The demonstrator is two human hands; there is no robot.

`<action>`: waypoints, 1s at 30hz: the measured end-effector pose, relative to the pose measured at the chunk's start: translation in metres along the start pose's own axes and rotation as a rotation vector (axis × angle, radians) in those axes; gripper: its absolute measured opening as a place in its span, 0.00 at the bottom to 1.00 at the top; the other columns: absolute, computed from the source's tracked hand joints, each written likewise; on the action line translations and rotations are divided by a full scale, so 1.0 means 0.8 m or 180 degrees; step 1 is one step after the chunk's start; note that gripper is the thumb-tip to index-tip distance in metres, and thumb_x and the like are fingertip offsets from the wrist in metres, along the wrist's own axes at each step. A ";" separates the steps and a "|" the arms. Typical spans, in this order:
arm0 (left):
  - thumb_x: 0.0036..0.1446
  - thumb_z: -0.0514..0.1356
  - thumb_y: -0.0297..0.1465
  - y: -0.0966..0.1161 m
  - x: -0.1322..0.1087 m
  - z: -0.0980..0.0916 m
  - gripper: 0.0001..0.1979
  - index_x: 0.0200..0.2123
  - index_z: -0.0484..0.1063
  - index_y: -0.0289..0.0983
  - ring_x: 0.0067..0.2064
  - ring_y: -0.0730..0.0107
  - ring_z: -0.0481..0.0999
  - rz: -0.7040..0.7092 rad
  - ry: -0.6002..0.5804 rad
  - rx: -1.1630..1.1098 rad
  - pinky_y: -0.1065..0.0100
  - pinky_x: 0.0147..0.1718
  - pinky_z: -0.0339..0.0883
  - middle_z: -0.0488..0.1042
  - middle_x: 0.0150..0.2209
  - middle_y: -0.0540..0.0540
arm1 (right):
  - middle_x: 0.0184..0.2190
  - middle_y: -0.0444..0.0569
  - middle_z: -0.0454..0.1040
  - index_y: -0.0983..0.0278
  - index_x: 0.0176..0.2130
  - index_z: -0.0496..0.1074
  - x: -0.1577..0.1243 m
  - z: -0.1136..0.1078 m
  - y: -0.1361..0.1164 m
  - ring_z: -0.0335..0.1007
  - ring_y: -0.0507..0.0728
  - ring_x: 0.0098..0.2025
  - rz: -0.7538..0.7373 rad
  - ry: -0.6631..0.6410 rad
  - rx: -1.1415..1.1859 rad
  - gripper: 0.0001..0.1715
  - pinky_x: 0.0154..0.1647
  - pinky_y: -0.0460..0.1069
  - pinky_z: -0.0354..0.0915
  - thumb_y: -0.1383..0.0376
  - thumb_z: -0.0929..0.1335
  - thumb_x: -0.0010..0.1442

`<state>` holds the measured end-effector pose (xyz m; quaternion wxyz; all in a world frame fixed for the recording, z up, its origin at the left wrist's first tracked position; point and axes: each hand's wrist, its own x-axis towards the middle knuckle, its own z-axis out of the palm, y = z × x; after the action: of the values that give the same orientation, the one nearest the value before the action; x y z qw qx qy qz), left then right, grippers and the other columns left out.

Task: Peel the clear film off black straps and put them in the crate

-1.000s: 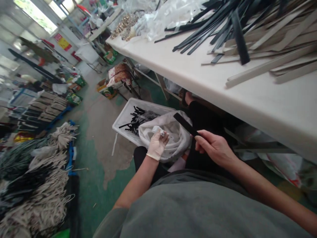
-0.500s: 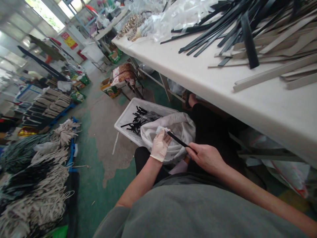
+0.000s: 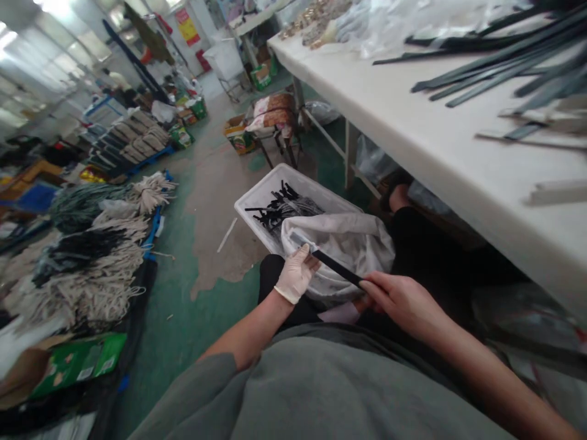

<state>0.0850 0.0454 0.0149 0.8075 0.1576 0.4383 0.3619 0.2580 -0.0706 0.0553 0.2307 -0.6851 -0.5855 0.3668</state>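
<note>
We see both hands low in the centre of the frame, above the person's lap. Right hand [image 3: 403, 299], bare, fingers clenched on the near end of a black strip [image 3: 337, 267]. Left hand [image 3: 296, 275], in a pale glove, fingers pinched on the far end of the same strip. A bit of light material shows at the gloved fingertips; we cannot tell what it is. The strip runs slanted from the centre down to the right, between the two hands and clear of the floor, just above a white bag [image 3: 362, 241].

Containers: the white bag sits crumpled and open on the lap, and we cannot make out its contents. Its far side touches a white bin [image 3: 250, 205] on the floor [image 3: 215, 183], centre of the frame. The bin holds a loose heap of short black strips [image 3: 279, 211], piled at its near end beside the bag; its far end shows bare bottom.

Right side of the frame: a white counter [image 3: 413, 140] carrying long dark strips [image 3: 495, 79], blurred, and clear plastic wrap [image 3: 403, 24] at the top edge. Left side: heaps of pale and dark cords [image 3: 92, 269] on the floor and a green box [image 3: 77, 363] at lower left. Top centre: a stool with a patterned cushion [image 3: 275, 113], well apart from the bin.
</note>
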 end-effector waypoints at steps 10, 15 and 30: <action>0.42 0.74 0.36 0.052 -0.028 -0.038 0.15 0.31 0.75 0.35 0.35 0.70 0.77 0.0732 0.0113 -0.0552 0.68 0.39 0.67 0.78 0.33 0.46 | 0.27 0.45 0.79 0.58 0.39 0.73 0.055 0.000 -0.052 0.75 0.57 0.27 -0.0570 -0.0254 -0.0201 0.16 0.28 0.48 0.65 0.51 0.63 0.61; 0.42 0.74 0.35 0.071 -0.049 -0.075 0.16 0.30 0.74 0.34 0.33 0.70 0.76 0.0842 0.0329 -0.0827 0.68 0.38 0.66 0.78 0.31 0.46 | 0.20 0.44 0.74 0.58 0.26 0.69 0.076 0.015 -0.080 0.71 0.56 0.22 -0.0676 -0.0398 -0.0645 0.21 0.24 0.48 0.62 0.50 0.61 0.62; 0.44 0.72 0.39 0.021 -0.057 -0.103 0.16 0.32 0.76 0.35 0.34 0.69 0.76 0.0242 0.0201 -0.1223 0.67 0.39 0.63 0.78 0.32 0.47 | 0.27 0.46 0.77 0.61 0.56 0.67 0.120 0.075 -0.122 0.73 0.56 0.24 -0.0812 -0.0791 -0.0790 0.27 0.27 0.50 0.67 0.53 0.63 0.60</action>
<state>-0.0063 0.0188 0.0054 0.7943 0.0055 0.3800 0.4739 0.1541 0.0361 0.0686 0.1152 -0.5782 -0.7321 0.3414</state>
